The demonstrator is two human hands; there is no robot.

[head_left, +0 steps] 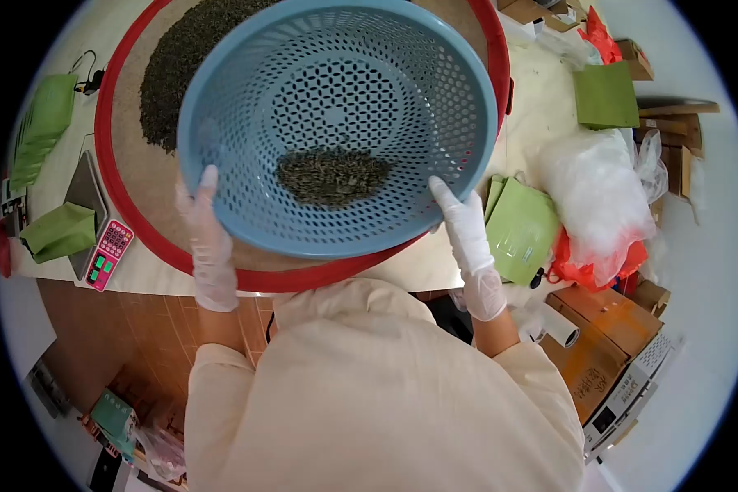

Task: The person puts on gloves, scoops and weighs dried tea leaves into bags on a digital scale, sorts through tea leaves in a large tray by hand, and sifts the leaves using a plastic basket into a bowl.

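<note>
Both my hands wear thin whitish gloves and grip a round blue plastic basket (250,115) full of holes. My left hand (203,221) holds its left rim, thumb on the inside; my right hand (466,221) grips the lower right rim the same way. The basket is tilted towards me. A small heap of dark dried leaves, resembling tea (332,175), lies in its lower part. Beneath it is a large round tray (135,197) with a red rim, where a bigger pile of the same leaves (168,82) sits at the upper left, partly hidden by the basket.
A scale with a pink keypad (109,254) stands left of the tray, a green bag (60,232) on it. Green bags (521,230) and a bulging clear plastic bag (590,193) lie to the right. Cardboard boxes (603,344) are stacked at the lower right.
</note>
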